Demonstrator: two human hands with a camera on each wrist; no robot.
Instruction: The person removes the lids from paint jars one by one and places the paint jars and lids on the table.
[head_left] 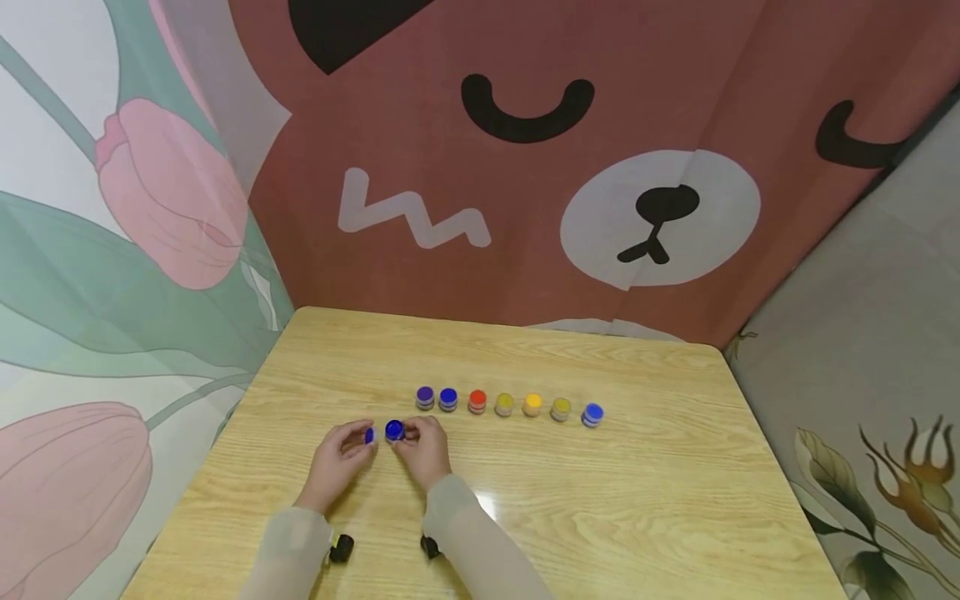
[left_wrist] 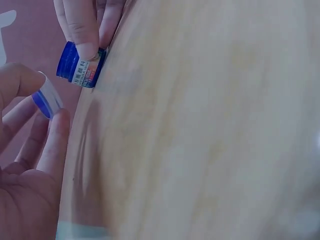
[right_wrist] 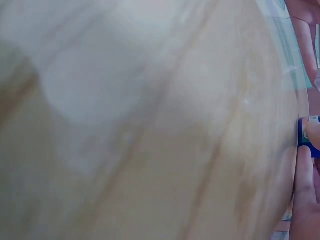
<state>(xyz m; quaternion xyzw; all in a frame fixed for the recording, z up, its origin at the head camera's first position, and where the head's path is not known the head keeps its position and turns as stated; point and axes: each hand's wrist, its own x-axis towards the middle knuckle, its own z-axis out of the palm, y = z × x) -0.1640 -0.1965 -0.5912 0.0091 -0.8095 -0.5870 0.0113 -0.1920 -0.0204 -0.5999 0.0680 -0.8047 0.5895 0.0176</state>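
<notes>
My left hand (head_left: pixel 341 460) pinches a small round lid (left_wrist: pixel 48 97), white outside with blue paint on its inner face, held on edge between thumb and fingers. Just to its right, my right hand (head_left: pixel 425 450) grips a small blue paint jar (head_left: pixel 394 431), uncovered, with dark blue showing inside. In the left wrist view the jar carries a printed label, and the fingers of the right hand press on its side. Lid and jar are apart. The right wrist view shows only part of the jar (right_wrist: pixel 303 131) at its right edge.
Behind the hands stands a row of several lidded paint jars, among them purple (head_left: pixel 425 397), blue (head_left: pixel 448 399), red (head_left: pixel 477 402), orange-yellow (head_left: pixel 532 405) and a lighter blue (head_left: pixel 592 415) at the right end. They stand on a wooden table (head_left: pixel 637 500). A bear-printed cloth (head_left: pixel 420 275) hangs beyond it.
</notes>
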